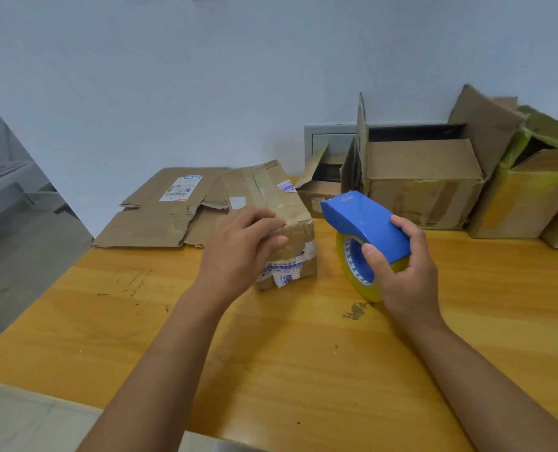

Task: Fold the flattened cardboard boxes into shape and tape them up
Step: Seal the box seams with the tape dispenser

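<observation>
From the head camera, the small taped box (272,220) sits mid-worktop (271,353). The left hand (238,252) rests on it with loosely bent fingers, at 9 o'clock of the tape dispenser (364,233), which the right hand (408,272) grips. Flattened cardboard (160,210) lies at 10 o'clock.

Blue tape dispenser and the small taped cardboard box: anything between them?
Head view: nothing; only bare wooden table separates the blue tape dispenser from the small taped cardboard box.
</observation>
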